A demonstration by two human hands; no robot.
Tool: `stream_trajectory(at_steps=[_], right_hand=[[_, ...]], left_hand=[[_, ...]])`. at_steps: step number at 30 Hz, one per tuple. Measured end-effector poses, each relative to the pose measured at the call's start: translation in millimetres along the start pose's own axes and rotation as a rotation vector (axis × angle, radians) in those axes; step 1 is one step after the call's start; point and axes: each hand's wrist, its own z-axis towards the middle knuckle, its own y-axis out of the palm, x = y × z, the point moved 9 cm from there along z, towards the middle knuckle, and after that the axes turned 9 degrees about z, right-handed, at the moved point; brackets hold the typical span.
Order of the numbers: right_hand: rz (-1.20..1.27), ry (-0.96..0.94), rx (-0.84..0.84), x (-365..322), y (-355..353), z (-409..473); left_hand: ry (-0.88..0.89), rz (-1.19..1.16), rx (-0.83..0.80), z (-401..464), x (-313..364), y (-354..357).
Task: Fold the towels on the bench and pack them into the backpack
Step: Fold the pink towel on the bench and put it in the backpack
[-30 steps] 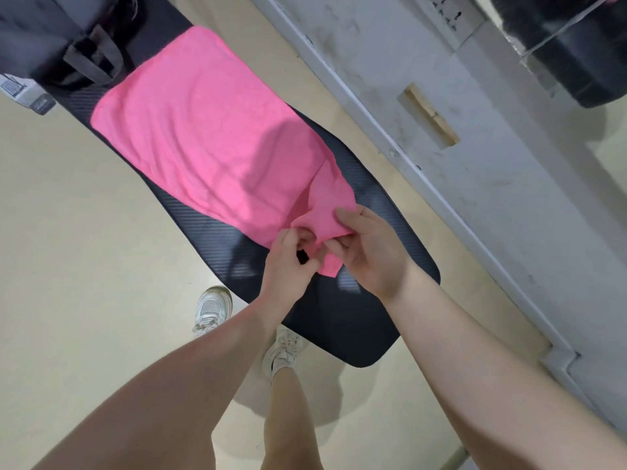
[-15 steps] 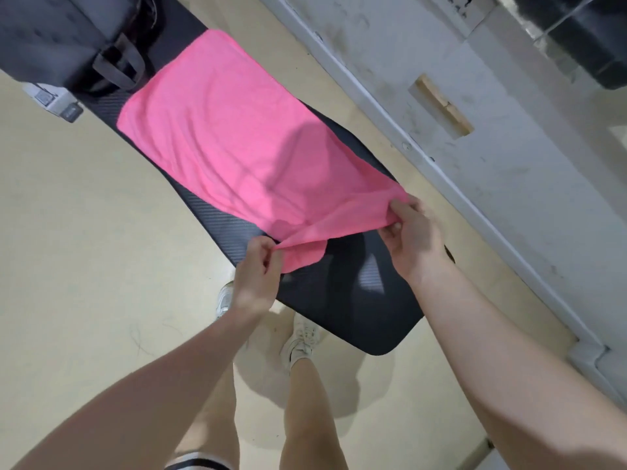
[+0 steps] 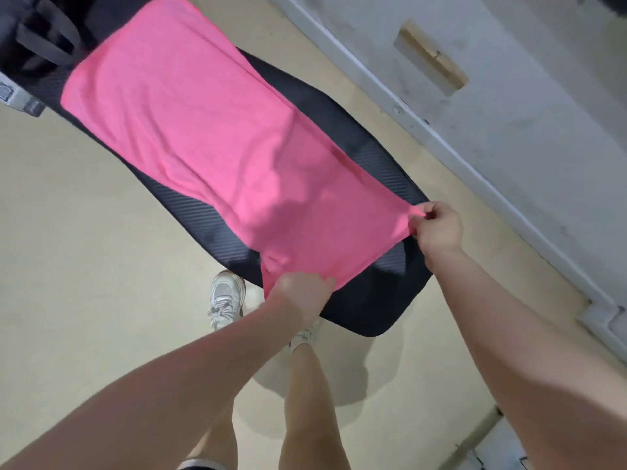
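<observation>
A pink towel (image 3: 203, 130) lies spread lengthwise along the black padded bench (image 3: 369, 300). My left hand (image 3: 300, 295) grips the towel's near left corner at the bench's left edge. My right hand (image 3: 437, 228) pinches the near right corner at the bench's right edge. The near end is stretched between both hands and lifted slightly off the pad. A dark backpack (image 3: 37, 39) with grey straps sits at the bench's far end, at the top left, only partly in view.
A grey-white wall (image 3: 509, 130) with a baseboard runs close along the bench's right side, carrying a small wooden block (image 3: 431, 56). Beige floor (image 3: 84, 266) surrounds the bench. My legs and white sneakers (image 3: 225, 298) stand at the near end.
My hands were together on a bunched corner of the towel. They have drawn apart, spreading the near end flat across the bench's width.
</observation>
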Motion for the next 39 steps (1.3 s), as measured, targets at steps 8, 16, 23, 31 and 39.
stream_trajectory(at_steps=[8,16,23,31,39], right_hand=[[-0.357,-0.054,0.055,6,-23,8],[-0.599,-0.555,-0.31,-61,75,-63],[-0.765,-0.713,-0.627,-54,191,-120],[-1.105,-0.736,-0.612,-42,270,-124],[-1.101,-0.75,-0.483,-129,305,-136]], left_hand=[[0.181,-0.347,-0.239,7,42,22],[-0.198,-0.651,0.101,-14,-96,3],[-0.517,-0.488,0.415,-51,-236,2],[-0.588,-0.227,0.381,-40,-346,30],[-0.582,-0.342,0.569,-61,-404,-4]])
